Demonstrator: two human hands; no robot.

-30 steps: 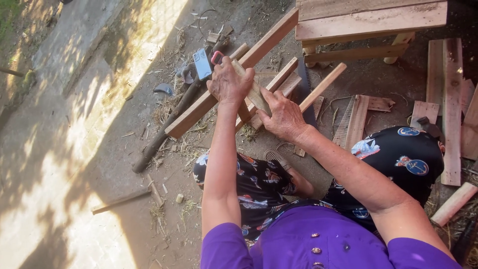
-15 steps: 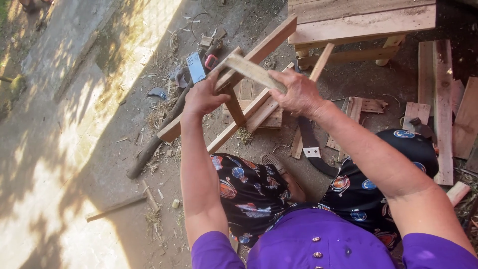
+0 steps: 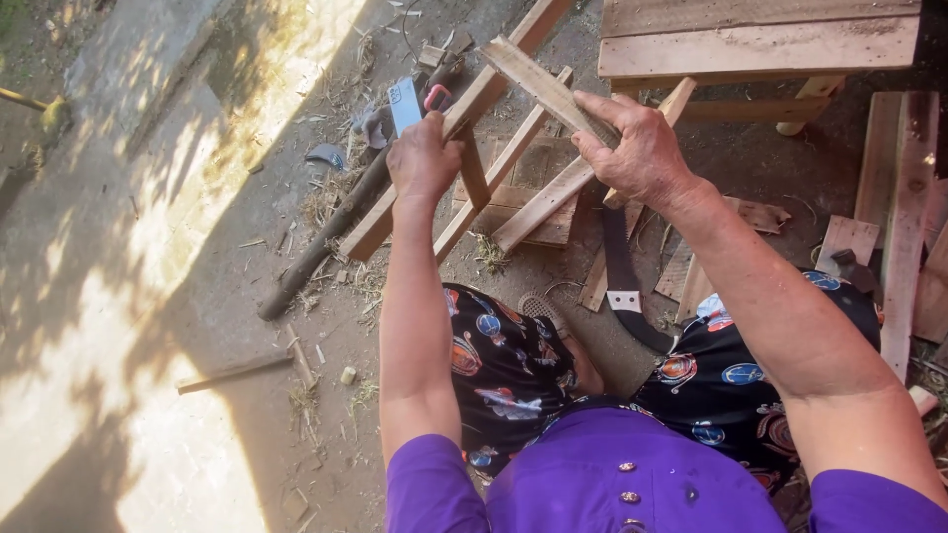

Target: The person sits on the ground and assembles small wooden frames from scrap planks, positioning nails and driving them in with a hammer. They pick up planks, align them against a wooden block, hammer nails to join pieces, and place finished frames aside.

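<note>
Fingers: those of the right hand (image 3: 642, 148) are wrapped over a short wooden slat (image 3: 541, 84), thumb underneath, clamping it firmly; the left hand (image 3: 425, 158) is curled shut around a narrow wooden strip (image 3: 474, 178) that hangs down below the fist.

Slat position: raised above the ground in front of the person, tilted, its upper end pointing up-left and crossing over a long timber batten (image 3: 464, 118) that lies diagonally on the dirt.

Progress: judging by the scene, the pieces are loose and only being handled; no joint or fastening between them shows (nothing can be said of nails, too small to tell). Several more battens (image 3: 523, 158) lie side by side beneath the hands.

Tools nearby: a dark curved blade with a pale band (image 3: 624, 286) rests on the ground between the knees; a blue-and-pink object (image 3: 410, 104) sits just beyond the left hand.

Containers: none in view, only a rough plank bench (image 3: 760, 44) at the top and offcut boards (image 3: 904, 197) at the right.

Ground: bare dirt with shavings, half in sunlight.
</note>
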